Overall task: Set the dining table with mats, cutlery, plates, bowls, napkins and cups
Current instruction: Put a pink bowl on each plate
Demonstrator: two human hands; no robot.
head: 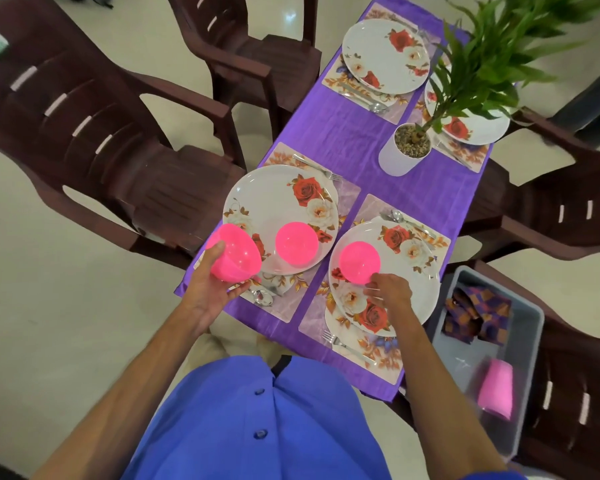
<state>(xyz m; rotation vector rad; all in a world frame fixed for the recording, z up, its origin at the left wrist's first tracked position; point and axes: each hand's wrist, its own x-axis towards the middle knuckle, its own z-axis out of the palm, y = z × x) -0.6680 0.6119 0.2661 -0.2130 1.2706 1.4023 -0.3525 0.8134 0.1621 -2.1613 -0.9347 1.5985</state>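
Currently we hold one pink bowl (235, 256) in the left hand (210, 289), thumb on its wall and fingers curled beneath, above the near-left plate (257, 202); the right hand (390, 292) touches the rim of a second bowl (359, 262) on the near-right plate (416, 289), its fingers loosely bent. We judge these bowls light, thin, rigid and smooth plastic, so we grip at the rim or wall.

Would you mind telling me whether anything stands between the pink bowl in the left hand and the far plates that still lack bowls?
The far left plate looks openly reachable from the pink bowl in the left hand. The potted plant stands before the far right plate, its leaves overhanging it.
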